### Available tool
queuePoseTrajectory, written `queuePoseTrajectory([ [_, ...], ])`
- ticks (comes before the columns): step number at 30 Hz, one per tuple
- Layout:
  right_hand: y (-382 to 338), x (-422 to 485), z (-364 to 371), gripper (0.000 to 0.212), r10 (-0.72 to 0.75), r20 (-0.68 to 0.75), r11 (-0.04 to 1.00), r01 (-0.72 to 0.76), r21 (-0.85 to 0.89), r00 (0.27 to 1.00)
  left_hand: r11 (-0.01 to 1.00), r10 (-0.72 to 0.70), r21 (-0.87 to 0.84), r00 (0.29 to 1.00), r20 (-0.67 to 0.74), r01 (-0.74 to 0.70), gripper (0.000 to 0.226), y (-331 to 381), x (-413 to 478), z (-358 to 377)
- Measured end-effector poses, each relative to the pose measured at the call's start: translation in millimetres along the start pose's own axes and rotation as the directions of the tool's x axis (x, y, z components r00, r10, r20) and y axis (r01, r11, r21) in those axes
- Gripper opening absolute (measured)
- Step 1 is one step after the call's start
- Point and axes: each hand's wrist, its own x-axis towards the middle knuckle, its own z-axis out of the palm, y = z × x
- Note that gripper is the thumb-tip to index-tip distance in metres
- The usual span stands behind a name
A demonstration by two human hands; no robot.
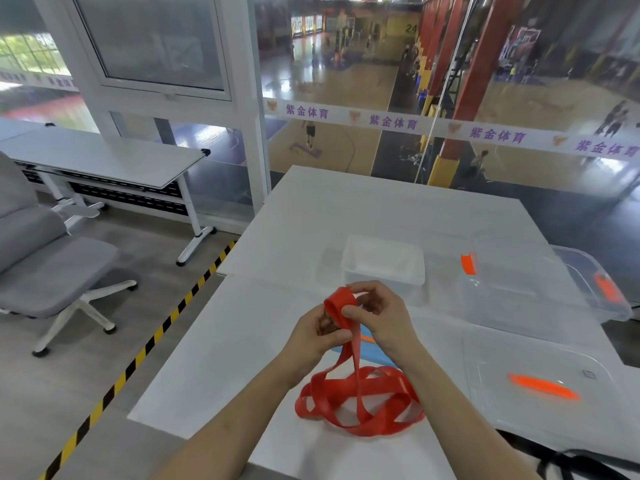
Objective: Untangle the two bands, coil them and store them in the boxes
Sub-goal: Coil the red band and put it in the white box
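Observation:
A red band (360, 400) lies in loose loops on the white table (242, 341), and one strand rises to a small coil held above it. My left hand (317, 336) grips the strand just below the coil. My right hand (377, 315) pinches the rolled red end between thumb and fingers. A blue band (375, 356) lies flat on the table under my right wrist, mostly hidden. A small clear box (382, 263) stands just behind my hands. A larger clear box (519, 289) with orange latches sits to its right.
A clear lid (540, 382) with an orange handle lies on the table at the right. A grey office chair (52, 265) and a folding table (104, 161) stand to the left, past a black-and-yellow floor stripe. A glass wall rises behind the table.

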Motion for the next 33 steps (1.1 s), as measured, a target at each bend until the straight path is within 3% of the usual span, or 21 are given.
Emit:
queuePoseTrajectory([
  [3,4,1,0,0.025,0.02,-0.1,1.0,-0.022,-0.019,0.995,1.0,0.007,-0.005,0.996,-0.091,-0.007,0.026,2,3,-5],
  [9,1,0,2,0.019,0.045,-0.027,0.999,-0.045,-0.002,0.999,0.988,0.027,0.153,0.997,-0.076,-0.015,0.025,5,6,-7],
  [15,-5,3,1,0.014,0.043,0.024,0.999,-0.043,-0.005,0.999,0.984,0.002,0.179,0.998,-0.068,0.01,0.027,5,5,-5],
  [21,13,-1,-4,0.005,0.029,-0.126,0.996,-0.018,0.083,0.992,0.976,0.052,0.216,0.977,-0.209,-0.005,0.017,15,12,-7],
  [28,33,-23,-6,0.022,0.036,-0.006,0.99,-0.035,0.135,0.999,0.997,0.071,-0.016,0.981,-0.181,-0.075,0.024,38,18,14],
  [33,31,-26,-3,0.034,0.085,-0.142,0.983,-0.059,0.174,0.986,0.983,0.05,-0.167,0.982,-0.182,-0.081,0.045,51,17,32],
])
